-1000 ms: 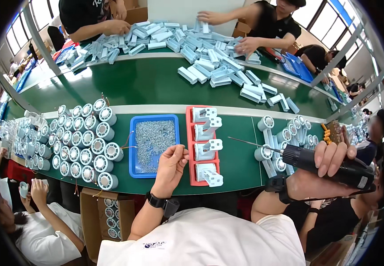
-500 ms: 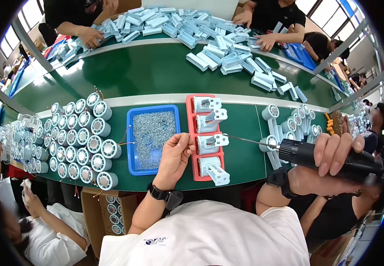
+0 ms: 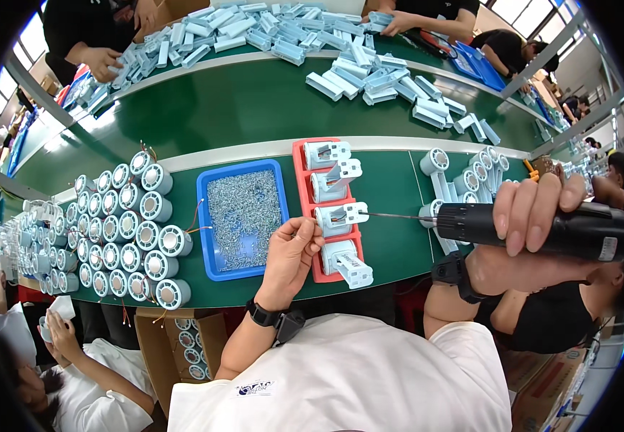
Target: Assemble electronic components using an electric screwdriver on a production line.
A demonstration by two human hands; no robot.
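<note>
My right hand [image 3: 535,216] is wrapped round a black electric screwdriver [image 3: 463,222], held nearly level. Its long thin bit [image 3: 398,215] points left, its tip at or very near the end of a pale blue plastic housing [image 3: 341,218]. That housing lies third from the far end in a red holder [image 3: 303,173], where several such housings sit in a row. Beside the holder's left edge, my left hand [image 3: 292,252] has thumb and fingers pinched together close to the same housing. Whatever is in the pinch is too small to make out.
A blue tray [image 3: 202,216] of small screws lies left of the holder. Farther left stand several round motor-like units [image 3: 159,265] with wires. More housings [image 3: 438,160] stand at right. Loose pale blue pieces [image 3: 283,29] are heaped at the far side, with other people's hands there.
The whole view has shifted slightly, so the bench things sit a little higher and left. The screwdriver is now more level. My left hand stays pinched beside the same housing.
</note>
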